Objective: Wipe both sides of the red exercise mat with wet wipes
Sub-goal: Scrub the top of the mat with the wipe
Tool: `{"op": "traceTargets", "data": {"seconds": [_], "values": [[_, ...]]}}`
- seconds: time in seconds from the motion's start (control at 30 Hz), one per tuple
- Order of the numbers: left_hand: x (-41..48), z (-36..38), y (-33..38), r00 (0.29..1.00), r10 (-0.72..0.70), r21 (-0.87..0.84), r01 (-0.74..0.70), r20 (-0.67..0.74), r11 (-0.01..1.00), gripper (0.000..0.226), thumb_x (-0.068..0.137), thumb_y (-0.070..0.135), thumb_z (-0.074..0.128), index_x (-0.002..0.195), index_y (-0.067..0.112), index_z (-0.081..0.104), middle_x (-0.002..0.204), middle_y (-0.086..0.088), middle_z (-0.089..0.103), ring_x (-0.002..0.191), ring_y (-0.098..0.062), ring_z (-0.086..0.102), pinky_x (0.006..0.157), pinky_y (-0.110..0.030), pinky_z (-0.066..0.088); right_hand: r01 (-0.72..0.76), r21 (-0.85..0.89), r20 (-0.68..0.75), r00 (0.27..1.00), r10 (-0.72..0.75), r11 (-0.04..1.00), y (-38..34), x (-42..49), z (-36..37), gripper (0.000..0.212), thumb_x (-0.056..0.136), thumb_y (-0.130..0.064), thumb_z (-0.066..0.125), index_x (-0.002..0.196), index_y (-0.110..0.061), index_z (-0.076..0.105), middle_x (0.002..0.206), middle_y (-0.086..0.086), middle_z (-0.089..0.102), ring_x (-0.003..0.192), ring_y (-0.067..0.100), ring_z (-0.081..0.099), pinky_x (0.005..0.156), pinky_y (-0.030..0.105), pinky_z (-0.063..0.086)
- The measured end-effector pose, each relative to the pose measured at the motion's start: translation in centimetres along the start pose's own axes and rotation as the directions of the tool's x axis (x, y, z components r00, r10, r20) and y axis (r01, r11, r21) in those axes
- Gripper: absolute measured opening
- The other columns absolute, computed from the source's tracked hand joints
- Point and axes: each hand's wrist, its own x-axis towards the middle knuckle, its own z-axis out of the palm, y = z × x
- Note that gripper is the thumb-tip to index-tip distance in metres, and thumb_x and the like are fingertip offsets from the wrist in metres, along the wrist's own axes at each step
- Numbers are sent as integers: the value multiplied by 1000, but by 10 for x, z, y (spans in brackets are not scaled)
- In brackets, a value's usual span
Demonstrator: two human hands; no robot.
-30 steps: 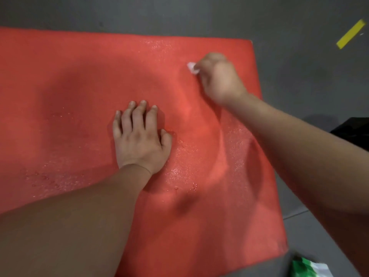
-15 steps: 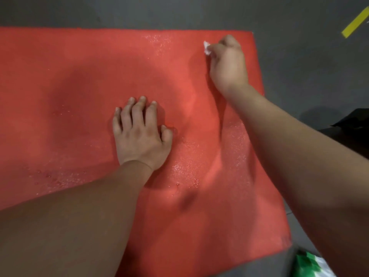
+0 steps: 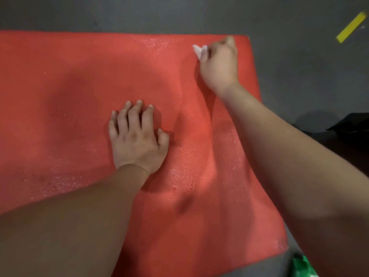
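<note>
The red exercise mat [image 3: 79,86] lies flat on the grey floor [image 3: 299,56], filling most of the view. The left hand [image 3: 137,140] presses palm-down on the mat's middle, fingers spread slightly and holding nothing, probably to keep the mat from sliding. The right hand [image 3: 218,64] is curled around a white wet wipe [image 3: 198,49] at the far right corner, knuckles up; only a crumpled tip shows left of the fingers [image 3: 207,54], the rest hidden beneath. Wet sheen dots the surface. A green packet [image 3: 303,266], possibly the wipes, sits near right.
</note>
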Motion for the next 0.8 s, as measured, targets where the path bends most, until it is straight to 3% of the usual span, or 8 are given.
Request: {"op": "traceTargets", "data": {"seconds": [0.07, 0.13, 0.27, 0.33, 0.47, 0.57, 0.67, 0.8], "values": [[0, 0, 0, 1000, -1, -5, 1, 7, 1000, 60, 86, 41, 50, 140, 16, 53, 151, -11, 47, 147, -34, 33, 122, -56, 17, -147, -88, 61, 986, 153, 985, 8, 14, -6, 34, 99, -28, 45, 94, -4, 68, 102, 20, 69, 102, 36, 60, 77, 34, 38], [0, 0, -1, 1000, 1, -7, -1, 7, 1000, 60, 86, 41, 50, 141, 15, 53, 151, -11, 47, 147, -35, 33, 123, -55, 17, -162, -62, 96, 981, 167, 985, 15, 21, -5, 30, 99, -32, 49, 103, -6, 64, 103, 16, 70, 100, 36, 62, 78, 36, 41], [0, 0, -1, 1000, 0, -4, 0, -4, 1000, 60, 86, 41, 51, 140, 15, 54, 150, -12, 48, 146, -35, 34, 122, -55, 17, -68, -44, -11, 998, 68, 997, 26, 8, 6, 36, 99, -40, 49, 91, -8, 63, 90, 18, 62, 82, 38, 58, 71, 35, 39], [0, 1, -1, 1000, 5, -6, -5, -12, 1000, 60, 86, 41, 52, 140, 15, 55, 149, -12, 49, 146, -35, 35, 122, -55, 19, 2, -62, 34, 999, 0, 998, 32, 1, 5, 37, 100, -35, 46, 86, -6, 64, 86, 20, 61, 80, 36, 56, 70, 35, 34], [0, 1, -2, 1000, 7, -7, -7, -8, 1000, 60, 86, 41, 51, 140, 15, 55, 150, -12, 49, 146, -35, 35, 122, -56, 19, 158, -92, 172, 975, -140, 983, 39, -3, -7, 29, 93, -23, 47, 98, -2, 66, 97, 21, 57, 85, 36, 55, 77, 36, 38], [1, 1, -1, 1000, 1, -5, -1, -4, 1000, 60, 86, 42, 51, 140, 15, 55, 150, -11, 48, 146, -35, 35, 122, -55, 18, 49, -149, 91, 995, -36, 988, 44, 12, -10, 28, 95, -19, 45, 98, 0, 66, 106, 24, 58, 93, 39, 57, 80, 39, 37], [1, 1, -1, 1000, -2, -13, 2, -1, 1000, 60, 86, 41, 52, 140, 15, 55, 150, -12, 48, 146, -35, 34, 122, -55, 18, -126, -198, -9, 992, 127, 972, 36, 27, -1, 28, 90, -9, 45, 107, -5, 67, 116, 18, 63, 109, 34, 56, 90, 32, 35], [0, 0, -1, 1000, 4, -8, -4, -5, 1000, 61, 84, 40, 52, 139, 16, 55, 150, -12, 48, 145, -35, 35, 122, -55, 18, 61, -33, 31, 998, -60, 998, -21, 8, 29, 19, 78, -1, 52, 82, -4, 70, 89, 20, 66, 86, 36, 62, 78, 34, 36]]}}
